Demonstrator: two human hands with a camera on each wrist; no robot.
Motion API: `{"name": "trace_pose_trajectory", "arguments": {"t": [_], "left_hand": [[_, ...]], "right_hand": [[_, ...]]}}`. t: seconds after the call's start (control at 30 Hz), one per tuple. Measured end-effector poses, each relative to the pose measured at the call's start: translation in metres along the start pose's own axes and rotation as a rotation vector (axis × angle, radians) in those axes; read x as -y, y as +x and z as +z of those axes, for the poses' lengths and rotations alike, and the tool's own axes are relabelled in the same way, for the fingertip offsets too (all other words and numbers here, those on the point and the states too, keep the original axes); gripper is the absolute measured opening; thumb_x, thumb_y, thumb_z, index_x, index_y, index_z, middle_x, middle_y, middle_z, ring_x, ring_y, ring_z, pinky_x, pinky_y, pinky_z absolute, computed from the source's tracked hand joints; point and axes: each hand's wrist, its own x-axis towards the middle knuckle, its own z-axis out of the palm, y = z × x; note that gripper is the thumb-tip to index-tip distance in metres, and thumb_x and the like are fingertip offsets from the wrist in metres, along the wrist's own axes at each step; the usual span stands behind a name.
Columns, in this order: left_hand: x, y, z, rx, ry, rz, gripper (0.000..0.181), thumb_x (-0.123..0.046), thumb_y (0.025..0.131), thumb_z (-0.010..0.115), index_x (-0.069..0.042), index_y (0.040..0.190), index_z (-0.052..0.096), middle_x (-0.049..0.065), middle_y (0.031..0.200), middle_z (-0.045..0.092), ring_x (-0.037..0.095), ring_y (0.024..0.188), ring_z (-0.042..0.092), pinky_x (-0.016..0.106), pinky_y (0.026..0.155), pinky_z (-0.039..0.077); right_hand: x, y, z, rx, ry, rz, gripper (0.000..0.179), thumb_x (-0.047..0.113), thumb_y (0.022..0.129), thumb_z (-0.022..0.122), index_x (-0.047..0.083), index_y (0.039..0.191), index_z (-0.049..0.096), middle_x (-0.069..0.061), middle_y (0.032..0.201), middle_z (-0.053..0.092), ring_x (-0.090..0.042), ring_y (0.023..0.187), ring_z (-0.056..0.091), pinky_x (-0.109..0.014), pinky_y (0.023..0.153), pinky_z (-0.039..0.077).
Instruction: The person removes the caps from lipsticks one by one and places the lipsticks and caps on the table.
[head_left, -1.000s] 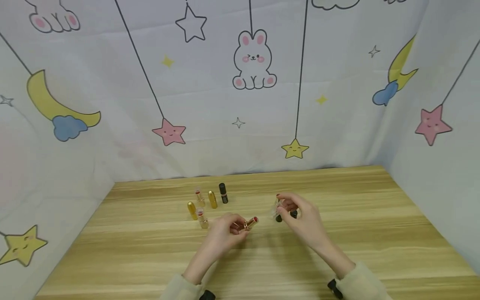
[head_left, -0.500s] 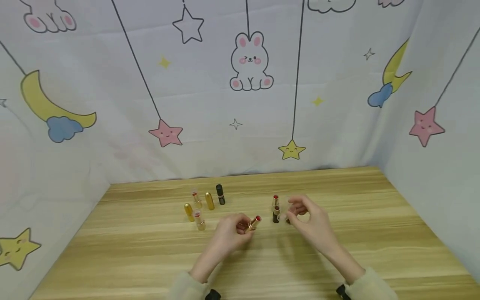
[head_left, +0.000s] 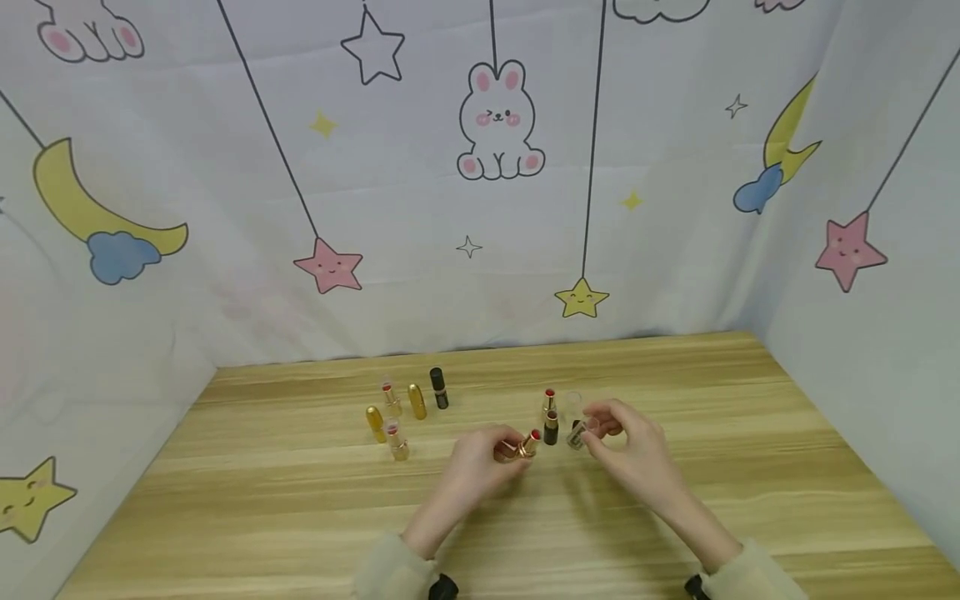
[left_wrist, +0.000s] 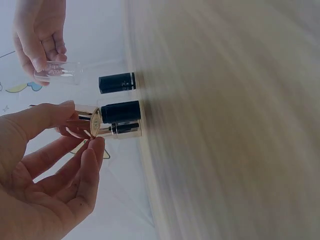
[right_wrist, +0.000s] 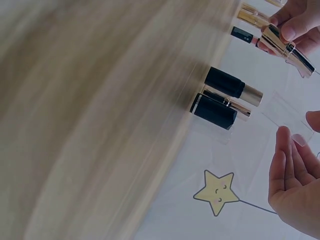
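My left hand [head_left: 483,458] pinches a gold lipstick [head_left: 530,443], its red tip exposed and tilted up to the right. In my right hand [head_left: 637,450] is a clear cap [left_wrist: 59,72], held between thumb and fingers above the table. Between the hands stands a black-based lipstick [head_left: 551,430] with a gold upper part. Just behind it is a gold lipstick with a red tip [head_left: 550,398]. A black cap [right_wrist: 214,111] stands beside them, partly hidden by the clear cap in the head view. Another clear cap [head_left: 573,403] stands behind the right fingers.
To the left on the wooden table [head_left: 300,500] stand two clear-capped lipsticks [head_left: 397,442], two gold bullet-shaped tubes [head_left: 417,402] and a black tube [head_left: 439,388]. A white printed curtain [head_left: 405,192] borders the table's back.
My right hand has moved right with the clear cap, uncovering the standing lipsticks in the head view. The left hand has shifted right, bringing its lipstick closer to the black-based one.
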Motion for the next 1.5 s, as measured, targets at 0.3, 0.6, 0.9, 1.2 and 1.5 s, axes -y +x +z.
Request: {"name": "trace_pose_trajectory", "arguments": {"t": [0.3,0.6,0.9,1.2,1.5], "left_hand": [[-0.006,0.008,0.012,0.009,0.004,0.002,0.024,-0.012,0.077,0.078,-0.003,0.098,0.073,0.006,0.090,0.067,0.015,0.078,0.066,0.015,0.067,0.050],[-0.005,0.019,0.023,0.081,-0.039,-0.043,0.016,-0.007,0.075,0.078,-0.003,0.090,0.074,0.006,0.081,0.071,0.005,0.068,0.060,0.017,0.061,0.049],[-0.004,0.026,0.027,0.092,0.060,0.012,0.011,-0.008,0.071,0.080,-0.007,0.078,0.071,0.003,0.075,0.066,0.003,0.065,0.053,0.018,0.060,0.043],[-0.006,0.031,0.028,0.119,0.094,-0.010,0.011,-0.011,0.072,0.080,-0.008,0.075,0.070,-0.003,0.069,0.062,0.003,0.062,0.047,0.018,0.058,0.040],[-0.005,0.034,0.030,0.136,0.094,-0.001,0.012,-0.011,0.072,0.080,-0.007,0.074,0.069,-0.003,0.066,0.062,0.002,0.060,0.046,0.017,0.057,0.039]], "right_hand": [[-0.006,-0.001,-0.001,0.019,-0.100,-0.085,0.028,0.006,0.076,0.077,0.006,0.102,0.066,0.005,0.084,0.067,-0.005,0.074,0.061,-0.032,0.076,0.054],[-0.006,0.003,-0.003,0.155,-0.152,-0.062,0.023,0.009,0.079,0.074,0.009,0.100,0.066,0.004,0.087,0.066,-0.006,0.077,0.061,-0.034,0.077,0.053],[-0.009,0.008,-0.001,0.263,-0.154,-0.039,0.019,0.007,0.079,0.074,0.010,0.096,0.065,0.002,0.086,0.065,-0.008,0.077,0.059,-0.029,0.069,0.052],[-0.013,0.008,0.001,0.284,-0.181,-0.098,0.018,0.005,0.078,0.075,0.011,0.091,0.064,0.004,0.084,0.063,-0.007,0.076,0.058,-0.026,0.067,0.051],[-0.015,0.007,0.001,0.307,-0.210,-0.139,0.019,0.005,0.077,0.075,0.010,0.093,0.066,0.002,0.085,0.064,-0.008,0.077,0.059,-0.023,0.067,0.049]]}}
